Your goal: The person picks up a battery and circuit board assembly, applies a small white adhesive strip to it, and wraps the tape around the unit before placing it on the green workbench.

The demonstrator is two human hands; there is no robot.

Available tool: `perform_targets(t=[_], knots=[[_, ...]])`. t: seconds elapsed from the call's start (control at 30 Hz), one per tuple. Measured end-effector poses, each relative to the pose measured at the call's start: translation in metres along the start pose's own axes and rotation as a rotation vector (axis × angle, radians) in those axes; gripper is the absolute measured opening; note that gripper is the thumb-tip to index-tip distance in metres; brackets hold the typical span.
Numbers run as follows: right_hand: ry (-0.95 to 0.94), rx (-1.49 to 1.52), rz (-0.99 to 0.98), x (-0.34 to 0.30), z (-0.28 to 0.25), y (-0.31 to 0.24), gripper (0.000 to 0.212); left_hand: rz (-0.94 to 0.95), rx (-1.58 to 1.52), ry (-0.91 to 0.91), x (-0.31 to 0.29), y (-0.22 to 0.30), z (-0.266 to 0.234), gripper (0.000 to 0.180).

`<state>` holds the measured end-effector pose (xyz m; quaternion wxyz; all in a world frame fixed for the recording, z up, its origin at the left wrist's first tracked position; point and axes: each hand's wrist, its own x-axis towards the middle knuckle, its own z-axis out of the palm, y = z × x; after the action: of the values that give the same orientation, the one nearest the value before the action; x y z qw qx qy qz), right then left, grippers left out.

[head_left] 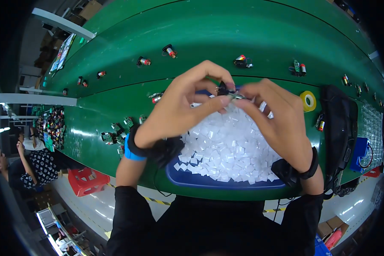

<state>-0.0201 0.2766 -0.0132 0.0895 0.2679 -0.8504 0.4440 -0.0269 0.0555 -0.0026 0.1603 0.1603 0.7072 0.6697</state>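
Observation:
Above a blue tray (226,184) heaped with small white square pieces (230,149), my two hands meet at a small black electronic part (224,89). My left hand (190,100) is closed in a pinch on it, thumb and fingers around its left side. From the other side, the fingertips of my right hand (277,112) close on its right end, slightly blurred by motion. A thin, greyish piece (237,96) shows between the fingertips; what it is cannot be made out. The fingers hide much of the part.
Several motor-like units with red cylinders (170,52) lie along the green bench (128,25). Circuit boards (111,137) are left of the tray. Yellow tape (308,101) and a black bag (339,128) lie right. A red stool (87,180) and people (40,164) are at left.

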Motion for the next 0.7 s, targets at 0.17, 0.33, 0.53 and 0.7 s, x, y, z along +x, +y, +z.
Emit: perform_targets(t=[0.17, 0.33, 0.53, 0.7], knots=[[0.103, -0.099, -0.253, 0.002, 0.002, -0.006, 0.013, 0.47, 0.558, 0.098, -0.012, 0.0, -0.002, 0.035], [0.117, -0.271, -0.433, 0.005, -0.006, -0.003, 0.023, 0.27, 0.356, 0.079, -0.011, 0.018, -0.015, 0.022], [0.011, -0.144, -0.329, 0.01, -0.007, -0.01, 0.028, -0.351, -0.311, -0.074, -0.011, 0.011, -0.011, 0.033], [0.065, 0.082, -0.056, 0.006, 0.002, -0.007, 0.022, -0.033, -0.023, -0.028, -0.01, -0.003, -0.005, 0.03]])
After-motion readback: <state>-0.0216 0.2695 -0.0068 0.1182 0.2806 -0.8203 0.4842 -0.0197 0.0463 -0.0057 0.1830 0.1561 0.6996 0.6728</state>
